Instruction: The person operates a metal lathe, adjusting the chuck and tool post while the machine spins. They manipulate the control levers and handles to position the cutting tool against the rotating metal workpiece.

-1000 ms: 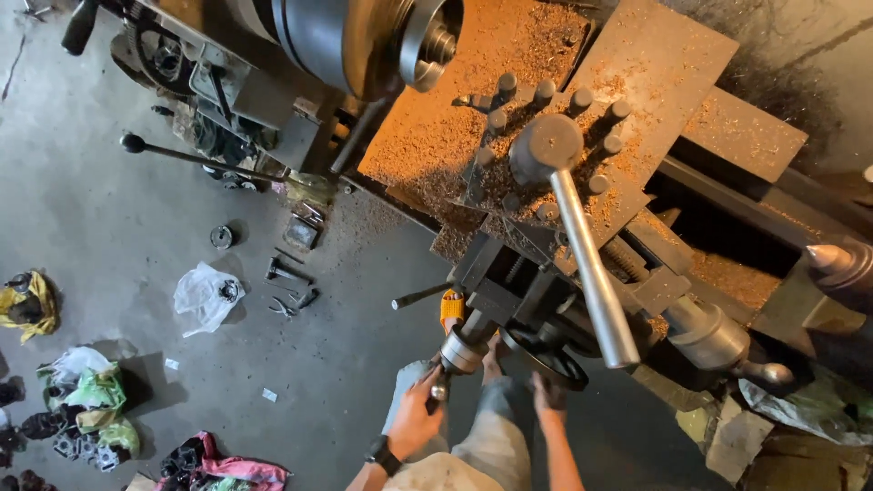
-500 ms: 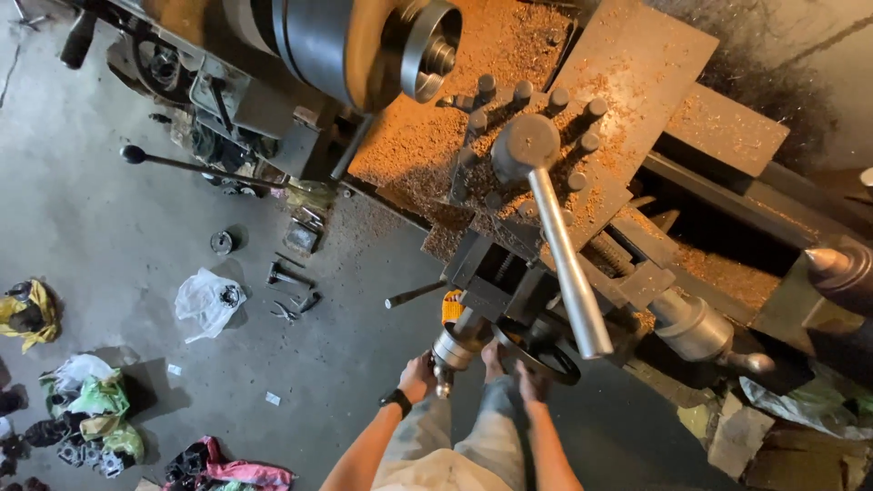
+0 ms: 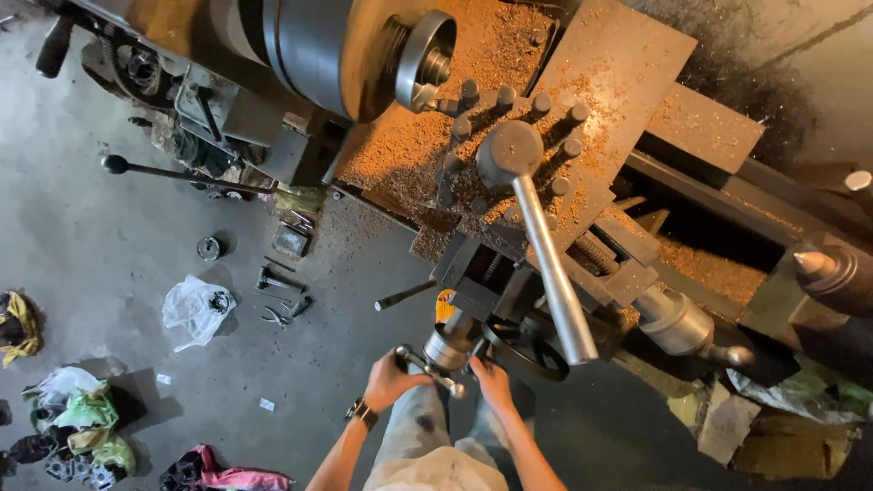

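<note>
Seen from the head camera, looking steeply down a big grey metal lathe (image 3: 364,55) dusted with rust-brown swarf. Both hands low at the front of the carriage, on the small steel cross-slide crank handle (image 3: 435,367) with its knobbed ends, just left of the dark spoked handwheel (image 3: 527,350). Left hand (image 3: 389,380), with a dark wristband, closed round the left end of the crank, grip tight about the bar. Right hand (image 3: 491,380) curled at the right end beside the handwheel; fingers partly hidden, so cannot tell for certain whether clasping the crank or only resting against it. Judged by look: solid steel, rigid, fixed to its screw, so no lifting, only turning; probably oily and smooth, hence best held at the knobbed ends where leverage is greatest, clear of the handwheel spokes. Above the crank, a long polished steel lever (image 3: 550,273) slanting up to the bolt-studded tool post (image 3: 509,150). Far left of the crank, on the concrete floor (image 3: 109,273), scattered spanners (image 3: 277,295), a crumpled white plastic bag (image 3: 193,309) and coloured rags (image 3: 73,414).
</note>
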